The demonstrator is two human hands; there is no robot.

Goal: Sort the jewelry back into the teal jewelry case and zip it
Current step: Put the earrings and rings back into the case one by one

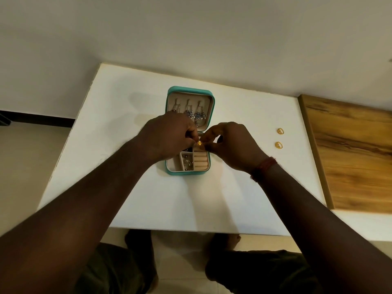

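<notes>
Fingers of both the left hand [169, 134] and right hand [231, 143] pinch one gold ring [199, 143] over the teal case [190, 90].

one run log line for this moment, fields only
stage: placing gold ring | hands: left hand and right hand pinch it over ring rolls | case: open | on table: two gold rings

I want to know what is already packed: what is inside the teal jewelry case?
In the lid, three silver pendant chains hang on hooks. The base shows beige ring rolls and small silvery pieces. Both hands cover the middle, pinching a gold piece.
</notes>
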